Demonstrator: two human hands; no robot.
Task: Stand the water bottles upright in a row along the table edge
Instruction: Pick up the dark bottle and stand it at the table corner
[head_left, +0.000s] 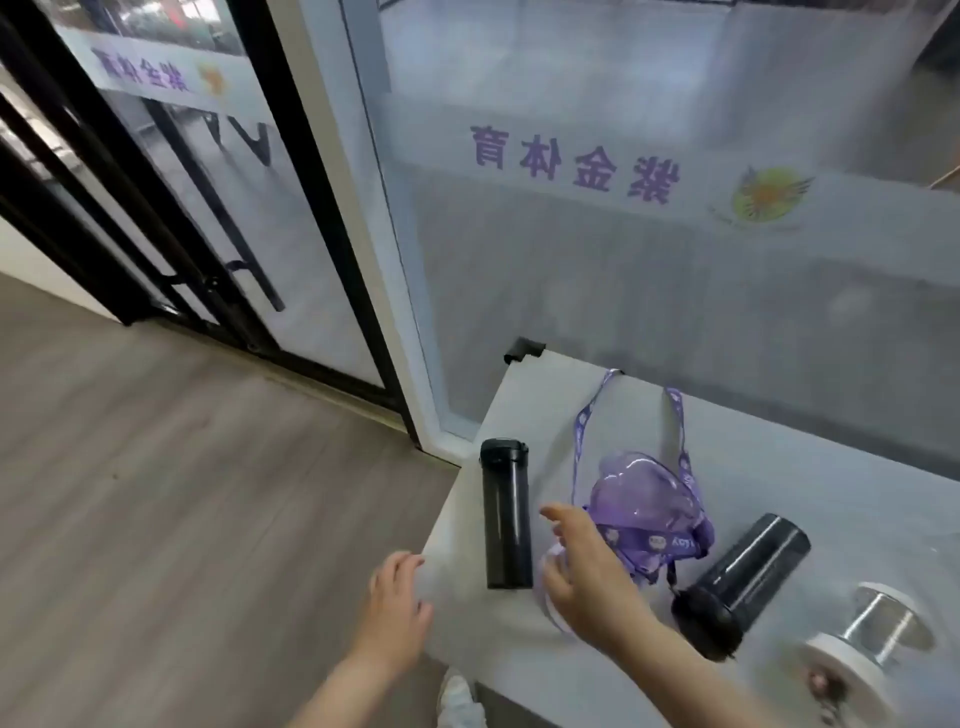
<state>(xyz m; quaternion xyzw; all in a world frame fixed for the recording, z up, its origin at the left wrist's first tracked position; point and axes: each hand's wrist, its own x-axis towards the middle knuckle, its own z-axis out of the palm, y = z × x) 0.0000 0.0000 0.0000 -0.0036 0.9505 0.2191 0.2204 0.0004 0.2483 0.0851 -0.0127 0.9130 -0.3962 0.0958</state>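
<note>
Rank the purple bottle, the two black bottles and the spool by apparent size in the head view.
1. purple bottle, partly hidden by the hand
2. left black bottle and right black bottle: too close to rank
3. spool

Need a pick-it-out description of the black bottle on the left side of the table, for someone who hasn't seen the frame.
Find the pale table against the frosted glass wall, and go to its left edge by the wood floor. The slim black bottle lies there on its side, left of the purple bottle with the lanyard. Unlike the other black bottle, which is wider and angled, it is narrow, with its cap towards the glass.
</note>
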